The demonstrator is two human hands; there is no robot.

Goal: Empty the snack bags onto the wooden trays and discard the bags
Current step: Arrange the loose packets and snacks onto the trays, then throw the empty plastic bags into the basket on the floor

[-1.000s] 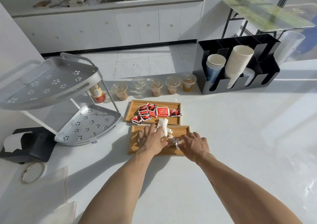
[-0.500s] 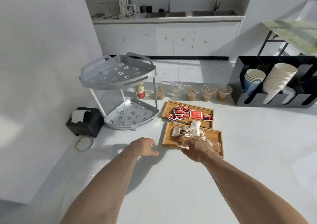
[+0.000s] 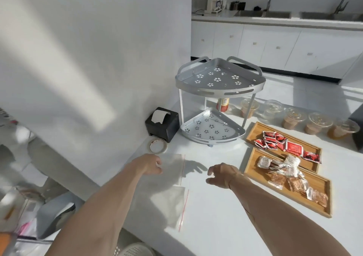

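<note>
Two wooden trays lie at the right of the white counter. The far tray (image 3: 258, 128) holds red packets (image 3: 292, 147). On the near tray (image 3: 322, 195) are white and brown wrapped snacks (image 3: 284, 174). Two empty clear zip bags lie flat near the counter's left edge, one (image 3: 173, 169) farther from me and one (image 3: 172, 206) closer. My left hand (image 3: 152, 164) sits at the farther bag's left edge with fingers curled; a grip on it is not clear. My right hand (image 3: 222, 174) hovers open between the bags and the near tray, holding nothing.
A silver two-tier corner rack (image 3: 216, 90) stands behind the bags, with a black tissue box (image 3: 162, 124) and a tape roll (image 3: 158, 145) to its left. Several lidded cups (image 3: 294, 120) line the back. A white perforated basket (image 3: 133, 250) shows below the counter edge.
Both hands have left the near tray and moved left. My left hand now reaches the clear bag. The view has swung left, toward the counter's edge.
</note>
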